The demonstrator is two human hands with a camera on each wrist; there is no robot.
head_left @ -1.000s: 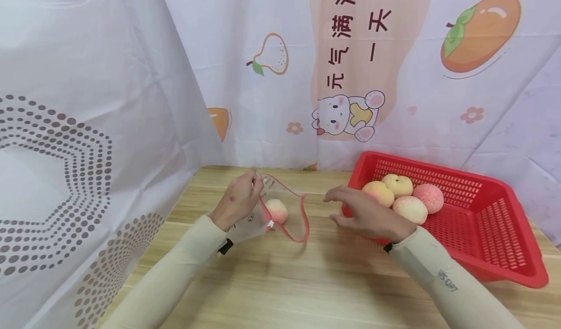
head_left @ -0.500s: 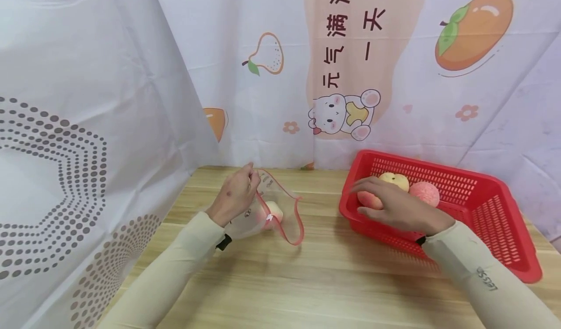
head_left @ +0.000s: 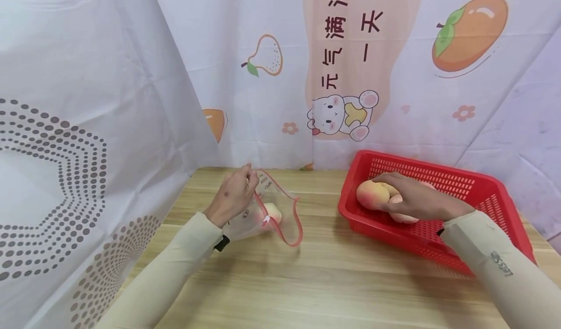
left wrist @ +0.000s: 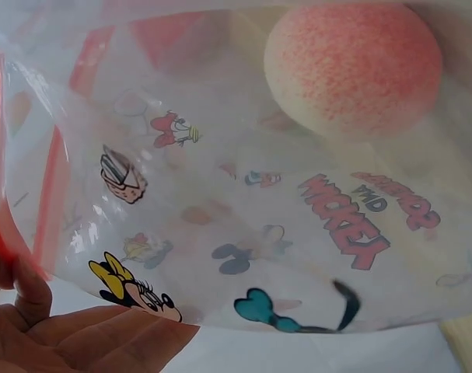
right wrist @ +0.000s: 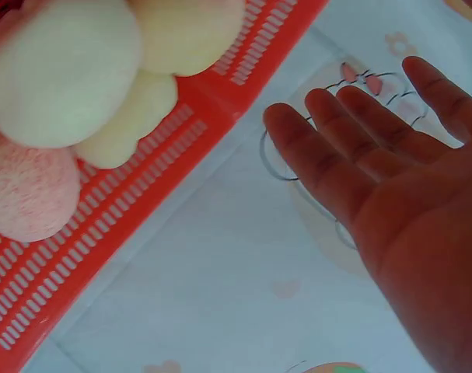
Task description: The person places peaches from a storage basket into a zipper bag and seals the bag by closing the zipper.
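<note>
My left hand (head_left: 232,196) pinches the upper rim of a clear zip bag (head_left: 292,203) with red edging and cartoon prints, its mouth gaping to the right. Inside lies one pink and cream peach (head_left: 272,213), seen large through the plastic in the left wrist view. Over the red basket (head_left: 412,252) reaches my right hand (head_left: 414,197), palm down above the fruit, its fingertips close by a yellow-pink peach (head_left: 369,195). The right wrist view has that hand's fingers extended, apart from several pale peaches (right wrist: 64,70). In the head view it partly hides the other peaches.
The basket stands at the right of the wooden table (head_left: 302,285), with a printed white curtain (head_left: 258,105) close behind it. Another hanging cloth (head_left: 131,100) borders the left side. Bare tabletop lies between bag and basket.
My right hand has moved right, from the basket's left edge to over the peaches inside. My left hand still holds the bag at about the same place. The view has shifted slightly.
</note>
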